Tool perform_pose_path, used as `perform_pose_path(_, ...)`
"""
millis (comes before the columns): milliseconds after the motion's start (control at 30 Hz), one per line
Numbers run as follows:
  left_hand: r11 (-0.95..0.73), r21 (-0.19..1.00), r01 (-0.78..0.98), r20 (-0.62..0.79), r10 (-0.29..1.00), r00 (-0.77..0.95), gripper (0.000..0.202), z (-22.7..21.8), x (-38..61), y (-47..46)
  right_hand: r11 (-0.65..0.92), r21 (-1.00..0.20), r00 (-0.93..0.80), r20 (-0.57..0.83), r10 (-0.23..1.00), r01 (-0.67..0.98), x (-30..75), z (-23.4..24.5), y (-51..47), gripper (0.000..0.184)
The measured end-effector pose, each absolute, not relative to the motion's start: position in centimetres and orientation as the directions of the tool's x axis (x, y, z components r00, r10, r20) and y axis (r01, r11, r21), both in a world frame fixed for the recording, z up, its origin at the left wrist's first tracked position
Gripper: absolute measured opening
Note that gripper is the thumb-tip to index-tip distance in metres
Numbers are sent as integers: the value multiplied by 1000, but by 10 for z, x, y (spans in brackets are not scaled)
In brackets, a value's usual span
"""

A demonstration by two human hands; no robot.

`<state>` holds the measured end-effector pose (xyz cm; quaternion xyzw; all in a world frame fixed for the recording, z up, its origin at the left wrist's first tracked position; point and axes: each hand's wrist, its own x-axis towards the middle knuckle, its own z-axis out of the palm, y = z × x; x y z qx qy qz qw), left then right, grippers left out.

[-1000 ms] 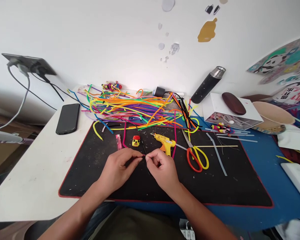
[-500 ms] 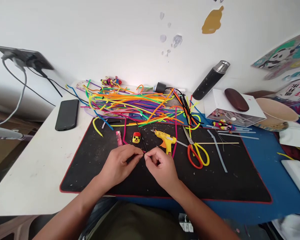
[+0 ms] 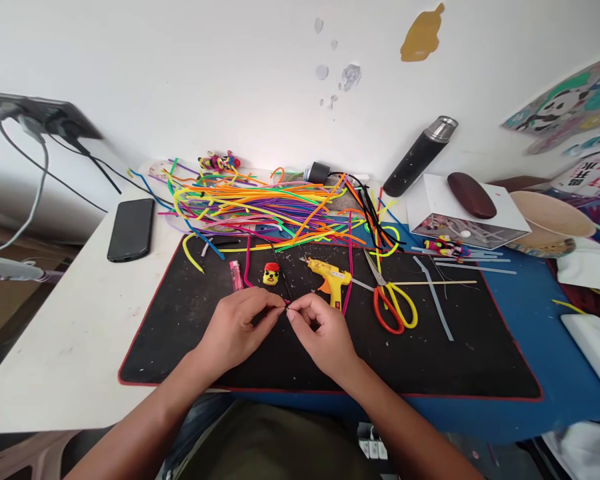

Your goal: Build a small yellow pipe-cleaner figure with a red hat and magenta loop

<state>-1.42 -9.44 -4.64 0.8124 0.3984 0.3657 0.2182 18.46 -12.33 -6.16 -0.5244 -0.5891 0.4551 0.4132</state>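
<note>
My left hand point(image 3: 237, 327) and my right hand point(image 3: 323, 332) meet fingertip to fingertip over the black mat point(image 3: 190, 333). Both are closed in a pinch on a thin black pipe cleaner point(image 3: 282, 287) that runs back toward the pile; a tiny red bit shows where the fingertips meet. Just beyond them lie a small yellow figure with a red cap point(image 3: 271, 273), a pink lighter point(image 3: 236, 275) and a yellow glue gun point(image 3: 331, 276).
A heap of coloured pipe cleaners point(image 3: 270, 210) covers the mat's far edge. Red-and-yellow scissors point(image 3: 393, 303) and clear glue sticks point(image 3: 435, 300) lie to the right. A black phone point(image 3: 131, 229) is at left, a black flask point(image 3: 420, 155) and white box point(image 3: 467, 213) at back right.
The hands have stayed pinched together on the black pipe cleaner with only small finger movements. The view has shifted slightly, so everything sits a little higher in the picture.
</note>
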Motion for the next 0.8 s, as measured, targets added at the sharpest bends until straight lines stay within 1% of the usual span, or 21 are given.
perform_pose_path(300, -595, 643, 482, 420, 801, 427, 7, -45, -14, -95, -11, -990, -126, -30, 992, 144, 185, -61, -123, 14)
perform_pose_path(800, -585, 655, 479, 422, 809, 410, 6, -49, -15, -97, -54, -987, -124, -73, 990, 153, 183, -62, -125, 16)
